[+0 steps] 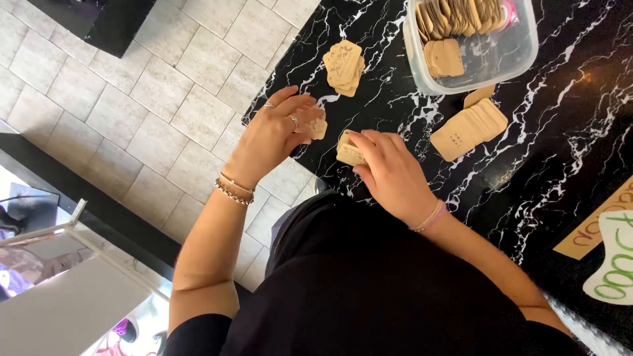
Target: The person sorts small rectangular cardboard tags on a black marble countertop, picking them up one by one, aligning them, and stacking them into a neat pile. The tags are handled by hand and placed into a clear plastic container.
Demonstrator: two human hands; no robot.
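While the right hand (389,173) grips a small stack of kraft paper tags (348,150) at the black marble counter's (560,165) edge, the left hand (273,135) pinches a single tag (316,126) beside it; a clear plastic tub (524,56) holds more.

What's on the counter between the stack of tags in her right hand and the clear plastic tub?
In the head view, a fanned row of tan tags lies on the black marble counter between the held stack and the tub.
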